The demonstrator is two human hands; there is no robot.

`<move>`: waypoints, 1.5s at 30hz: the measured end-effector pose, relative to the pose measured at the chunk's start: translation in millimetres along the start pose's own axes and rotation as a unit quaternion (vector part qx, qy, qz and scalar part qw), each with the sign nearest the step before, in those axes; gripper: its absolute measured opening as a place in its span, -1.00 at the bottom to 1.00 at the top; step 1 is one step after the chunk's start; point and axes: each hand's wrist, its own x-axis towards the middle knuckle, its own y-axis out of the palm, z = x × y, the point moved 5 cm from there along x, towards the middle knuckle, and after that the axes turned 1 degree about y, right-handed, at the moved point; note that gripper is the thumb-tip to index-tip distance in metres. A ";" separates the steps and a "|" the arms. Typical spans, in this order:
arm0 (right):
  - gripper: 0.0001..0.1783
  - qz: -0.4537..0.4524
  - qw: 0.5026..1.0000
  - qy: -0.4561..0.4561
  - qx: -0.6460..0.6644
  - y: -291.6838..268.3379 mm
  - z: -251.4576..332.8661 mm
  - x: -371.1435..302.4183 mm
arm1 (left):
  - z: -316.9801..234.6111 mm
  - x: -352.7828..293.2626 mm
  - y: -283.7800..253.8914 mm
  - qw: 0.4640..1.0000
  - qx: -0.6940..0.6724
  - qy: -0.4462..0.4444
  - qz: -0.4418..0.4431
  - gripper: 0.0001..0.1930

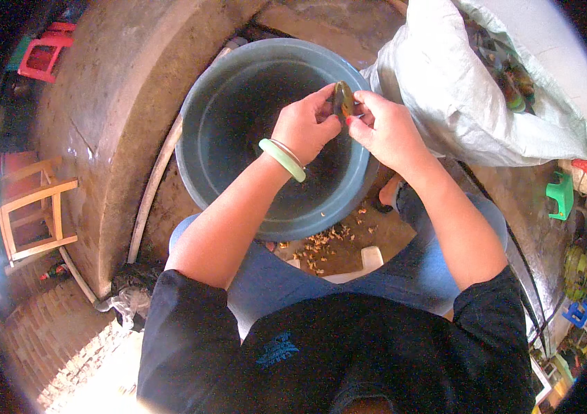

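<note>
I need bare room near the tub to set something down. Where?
Brown floor shows between the right knee and the green stool. The concrete between the wooden stool and pale pipe looks bare, but may not be level. Crowded: scraps litter the tub's near side; the white sack stands upper right.

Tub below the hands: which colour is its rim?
The tub's rim is greyish blue, best seen in the head view.

Shell [342, 99] apparently over tub [188, 134], sack [438, 86] at right.
</note>
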 end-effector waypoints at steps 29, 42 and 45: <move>-0.88 -0.113 0.976 -0.173 -0.074 -5.5 6.4 -6.5 | 2.6 -3.7 19.4 0.965 -0.256 -0.048 0.003 -0.37; -0.84 -0.109 0.953 -0.164 -0.231 -7.6 20.2 -9.2 | -6.9 -9.2 18.1 0.997 -0.026 0.018 -0.069 -0.38; -0.83 -0.116 0.945 -0.165 -0.256 -7.8 21.2 -8.6 | -18.8 -14.9 18.7 0.990 0.087 0.046 -0.097 -0.38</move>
